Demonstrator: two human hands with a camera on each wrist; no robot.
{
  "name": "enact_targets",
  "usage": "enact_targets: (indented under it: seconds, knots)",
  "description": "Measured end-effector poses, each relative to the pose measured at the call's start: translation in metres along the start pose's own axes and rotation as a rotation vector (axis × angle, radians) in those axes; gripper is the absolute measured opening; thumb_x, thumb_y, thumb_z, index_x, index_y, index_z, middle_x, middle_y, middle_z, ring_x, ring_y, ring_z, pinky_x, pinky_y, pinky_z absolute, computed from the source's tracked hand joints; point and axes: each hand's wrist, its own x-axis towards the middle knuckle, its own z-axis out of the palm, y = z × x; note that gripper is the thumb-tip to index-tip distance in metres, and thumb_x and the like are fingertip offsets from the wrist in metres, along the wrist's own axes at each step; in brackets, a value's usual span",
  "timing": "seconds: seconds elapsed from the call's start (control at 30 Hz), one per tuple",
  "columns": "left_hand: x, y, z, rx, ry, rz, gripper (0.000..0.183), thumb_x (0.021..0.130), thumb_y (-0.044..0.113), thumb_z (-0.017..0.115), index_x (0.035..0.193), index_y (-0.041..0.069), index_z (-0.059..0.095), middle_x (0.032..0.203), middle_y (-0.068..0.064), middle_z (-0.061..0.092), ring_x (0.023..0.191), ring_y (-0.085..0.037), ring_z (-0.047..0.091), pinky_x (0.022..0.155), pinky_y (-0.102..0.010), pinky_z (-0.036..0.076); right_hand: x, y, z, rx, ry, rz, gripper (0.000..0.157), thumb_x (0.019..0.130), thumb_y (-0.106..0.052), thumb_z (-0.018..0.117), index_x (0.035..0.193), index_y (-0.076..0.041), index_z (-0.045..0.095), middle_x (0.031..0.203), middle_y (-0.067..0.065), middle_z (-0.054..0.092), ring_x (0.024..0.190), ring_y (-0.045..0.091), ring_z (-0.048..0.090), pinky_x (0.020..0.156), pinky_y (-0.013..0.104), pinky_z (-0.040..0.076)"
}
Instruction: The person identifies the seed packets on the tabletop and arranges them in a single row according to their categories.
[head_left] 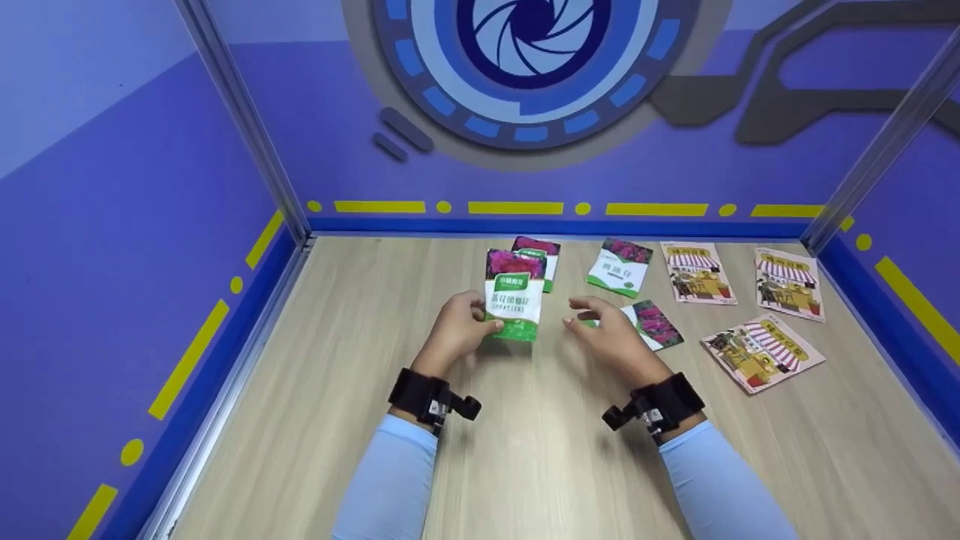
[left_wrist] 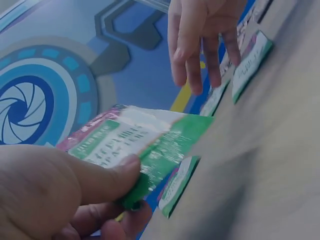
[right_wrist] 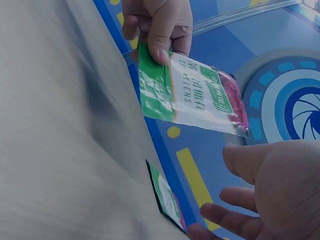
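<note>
The left wall (head_left: 150, 187) is blue and purple with yellow dashes, beside a pale wooden table (head_left: 300, 450). The left hand (head_left: 455, 324) grasps a green-and-white packet (head_left: 516, 300) above the table. The packet lies between thumb and fingers, pinched at its lower left edge: the thumb presses the printed front by the green strip, and the fingers curl behind. The rest of it stands free of the fingers, its pink-flower end up and away from the hand.

Behind it a second packet (head_left: 551, 266) lies on the table, partly covered from the head view. The right hand (head_left: 615, 336) comes next, holding nothing, its fingers loosely extended and spread; a gap separates them from the held packet's right edge. Farther back lies a white packet (head_left: 619, 267), and a flower packet (head_left: 656, 324) lies partly hidden by the right hand. At the right, three pink packets lie apart: one at the back (head_left: 699, 272), one nearer the front (head_left: 765, 352), one rightmost (head_left: 789, 283).
</note>
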Motion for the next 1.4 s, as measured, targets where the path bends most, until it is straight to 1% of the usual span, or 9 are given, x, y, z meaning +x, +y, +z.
enact_targets:
  seconds: [0.17, 0.27, 0.4, 0.47, 0.63, 0.77, 1.0, 1.17, 1.4]
  knots:
    - [-0.002, 0.008, 0.006, -0.088, 0.022, 0.039, 0.021, 0.100, 0.011, 0.088, 0.116, 0.007, 0.075, 0.091, -0.003, 0.073, 0.083, -0.017, 0.058, 0.071, -0.031, 0.047, 0.004, -0.009, 0.003, 0.113, -0.031, -0.021, 0.055, 0.115, -0.027, 0.069, 0.162, -0.001, 0.058, 0.164, 0.023, 0.061, 0.151, 0.045, 0.061, 0.122, 0.060, 0.054]
    - [-0.003, 0.013, 0.007, -0.124, 0.031, 0.069, 0.021, 0.100, 0.010, 0.088, 0.116, 0.007, 0.075, 0.093, -0.004, 0.080, 0.084, -0.016, 0.063, 0.073, -0.030, 0.049, 0.007, -0.016, 0.005, 0.185, -0.051, -0.033, 0.056, 0.115, -0.029, 0.068, 0.162, -0.001, 0.057, 0.160, 0.022, 0.065, 0.146, 0.042, 0.065, 0.112, 0.051, 0.061]
    - [-0.004, 0.019, 0.009, -0.159, 0.016, 0.105, 0.022, 0.099, 0.009, 0.089, 0.115, 0.006, 0.075, 0.095, -0.006, 0.083, 0.084, -0.015, 0.066, 0.074, -0.030, 0.051, 0.007, -0.022, 0.005, 0.280, -0.069, -0.032, 0.055, 0.115, -0.029, 0.069, 0.160, 0.001, 0.059, 0.145, 0.024, 0.073, 0.128, 0.033, 0.075, 0.092, 0.033, 0.065]
    - [-0.005, 0.022, 0.010, -0.177, 0.006, 0.116, 0.023, 0.098, 0.009, 0.089, 0.115, 0.006, 0.075, 0.096, -0.006, 0.084, 0.084, -0.014, 0.068, 0.074, -0.029, 0.052, 0.006, -0.025, 0.004, 0.303, -0.075, -0.033, 0.051, 0.115, -0.026, 0.070, 0.155, 0.003, 0.062, 0.137, 0.023, 0.076, 0.116, 0.027, 0.077, 0.085, 0.028, 0.065]
    - [-0.008, 0.028, 0.009, -0.214, -0.006, 0.138, 0.023, 0.098, 0.009, 0.090, 0.115, 0.006, 0.075, 0.096, -0.005, 0.084, 0.087, -0.014, 0.070, 0.076, -0.029, 0.055, -0.001, -0.031, 0.002, 0.307, -0.061, -0.048, 0.029, 0.113, -0.021, 0.073, 0.132, 0.001, 0.075, 0.113, 0.015, 0.083, 0.096, 0.019, 0.078, 0.078, 0.028, 0.064]
    - [-0.011, 0.032, 0.008, -0.207, -0.017, 0.151, 0.024, 0.098, 0.011, 0.089, 0.117, 0.007, 0.075, 0.098, -0.005, 0.084, 0.090, -0.015, 0.071, 0.078, -0.028, 0.055, -0.005, -0.034, -0.002, 0.288, -0.027, -0.062, 0.019, 0.112, -0.019, 0.074, 0.116, -0.001, 0.077, 0.096, 0.009, 0.084, 0.086, 0.017, 0.078, 0.075, 0.030, 0.063]
    - [-0.016, 0.036, 0.002, -0.176, -0.024, 0.119, 0.016, 0.108, 0.015, 0.079, 0.123, 0.007, 0.076, 0.103, -0.005, 0.079, 0.083, -0.014, 0.065, 0.058, -0.025, 0.052, -0.008, -0.037, -0.006, 0.271, 0.036, -0.068, 0.017, 0.111, -0.015, 0.073, 0.115, 0.002, 0.078, 0.089, 0.010, 0.081, 0.077, 0.012, 0.074, 0.068, 0.024, 0.058]
    - [-0.017, 0.037, 0.000, -0.196, -0.040, 0.113, 0.013, 0.110, 0.013, 0.075, 0.121, 0.007, 0.077, 0.099, -0.004, 0.078, 0.079, -0.013, 0.065, 0.056, -0.024, 0.051, -0.009, -0.038, -0.007, 0.263, 0.047, -0.064, 0.018, 0.111, -0.015, 0.074, 0.116, 0.002, 0.079, 0.088, 0.010, 0.081, 0.076, 0.013, 0.072, 0.067, 0.023, 0.057]
    - [-0.019, 0.040, 0.000, -0.180, -0.010, 0.099, 0.009, 0.110, 0.013, 0.075, 0.115, 0.006, 0.079, 0.094, -0.003, 0.078, 0.073, -0.012, 0.063, 0.055, -0.022, 0.048, -0.008, -0.037, -0.009, 0.279, 0.028, -0.068, 0.018, 0.111, -0.016, 0.074, 0.117, 0.000, 0.080, 0.088, 0.006, 0.081, 0.077, 0.015, 0.073, 0.068, 0.024, 0.057]
